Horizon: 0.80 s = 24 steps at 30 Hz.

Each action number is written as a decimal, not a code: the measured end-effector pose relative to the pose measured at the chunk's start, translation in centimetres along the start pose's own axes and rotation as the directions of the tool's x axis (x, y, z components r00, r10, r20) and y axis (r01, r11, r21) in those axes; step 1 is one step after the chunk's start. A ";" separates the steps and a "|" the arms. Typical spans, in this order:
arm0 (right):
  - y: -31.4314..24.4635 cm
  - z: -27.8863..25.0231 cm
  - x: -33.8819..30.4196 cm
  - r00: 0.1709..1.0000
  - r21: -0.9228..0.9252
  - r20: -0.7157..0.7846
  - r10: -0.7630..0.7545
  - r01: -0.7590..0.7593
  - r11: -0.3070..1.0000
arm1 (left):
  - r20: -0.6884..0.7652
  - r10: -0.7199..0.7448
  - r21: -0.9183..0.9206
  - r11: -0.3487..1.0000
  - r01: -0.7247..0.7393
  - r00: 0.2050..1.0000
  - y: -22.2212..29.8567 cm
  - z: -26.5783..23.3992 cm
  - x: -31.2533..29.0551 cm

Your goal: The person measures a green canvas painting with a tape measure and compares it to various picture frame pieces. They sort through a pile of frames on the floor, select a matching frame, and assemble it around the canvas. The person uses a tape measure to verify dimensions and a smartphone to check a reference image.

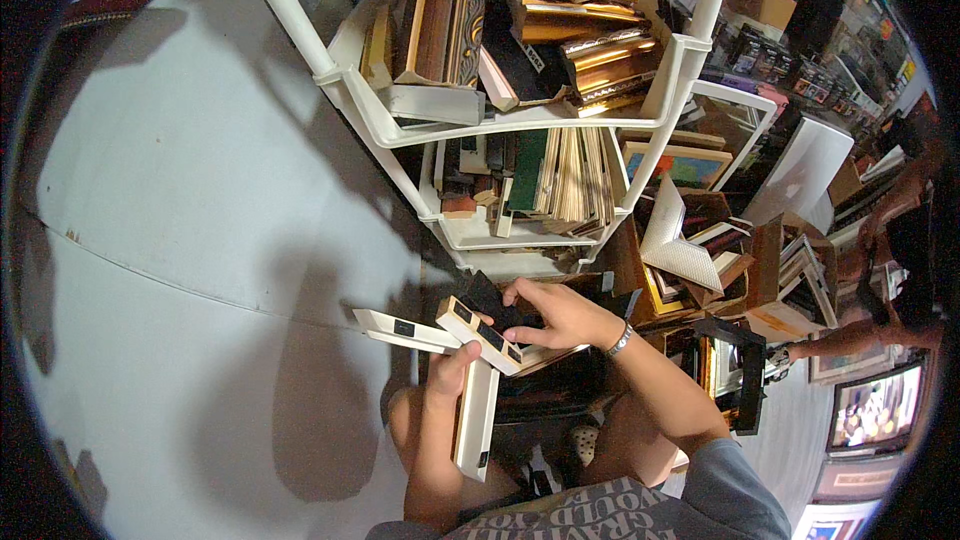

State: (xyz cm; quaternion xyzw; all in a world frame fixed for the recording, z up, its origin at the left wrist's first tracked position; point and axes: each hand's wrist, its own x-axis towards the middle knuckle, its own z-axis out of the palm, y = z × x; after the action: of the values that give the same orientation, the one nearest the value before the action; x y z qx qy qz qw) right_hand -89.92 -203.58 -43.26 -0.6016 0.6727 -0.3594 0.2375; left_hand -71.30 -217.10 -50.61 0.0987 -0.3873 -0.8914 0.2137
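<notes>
My left hand (pixel 455 370) grips a white L-shaped frame corner sample (pixel 478 425), one arm of which points left and the other down toward my lap. Across its top lies a cream frame corner sample (pixel 462 323) with dark labels on its back, pressed by my left thumb. My right hand (pixel 560 318) has its thumb on the cream sample's edge and its fingers curled around its far side. Between the right thumb and index finger shows a black piece (pixel 485 292); whether the hand holds it too, I cannot tell.
Ahead stands a white plastic shelf rack (pixel 520 126) with gold and brown moulding pieces (pixel 610 70) above and a row of thin samples (pixel 580 180) below. Boxes of frame corners (pixel 795 315) sit to the right. Another person's arm (pixel 845 342) reaches toward a black frame (pixel 745 380). A pale wall (pixel 180 190) is left.
</notes>
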 end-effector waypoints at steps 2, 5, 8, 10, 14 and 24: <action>0.7 0.4 -0.1 1.000 -0.016 -0.013 -0.026 0.026 1.000 | 0.004 -0.006 0.007 1.000 0.006 1.000 -0.2 0.0 0.0; 0.8 0.4 -0.2 0.998 0.004 -0.046 -0.052 0.052 0.999 | 0.009 0.005 0.026 1.000 -0.005 1.000 -0.4 0.1 0.1; 0.5 0.6 -0.1 0.997 0.027 -0.061 -0.053 0.055 0.998 | 0.035 -0.014 0.016 1.000 0.014 0.999 -0.5 -0.5 0.0; -0.3 0.4 0.2 1.000 0.047 -0.023 -0.005 0.006 0.999 | 0.049 -0.040 0.011 0.999 0.039 0.998 -0.2 -0.9 0.0; -1.2 0.3 0.6 0.997 0.060 0.033 0.067 -0.069 0.996 | 0.052 -0.053 0.031 0.998 0.051 0.997 0.4 -0.8 -0.2; 1.0 1.8 0.7 0.985 0.100 -0.122 -0.123 0.136 0.986 | 0.026 0.145 0.203 0.968 -0.147 0.989 -0.5 -2.9 -0.2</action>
State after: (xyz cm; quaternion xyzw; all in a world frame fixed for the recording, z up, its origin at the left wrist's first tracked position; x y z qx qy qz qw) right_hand -89.30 -204.61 -45.04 -0.6087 0.6243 -0.4440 0.2063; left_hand -70.25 -218.54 -52.93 0.0866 -0.4843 -0.8292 0.2653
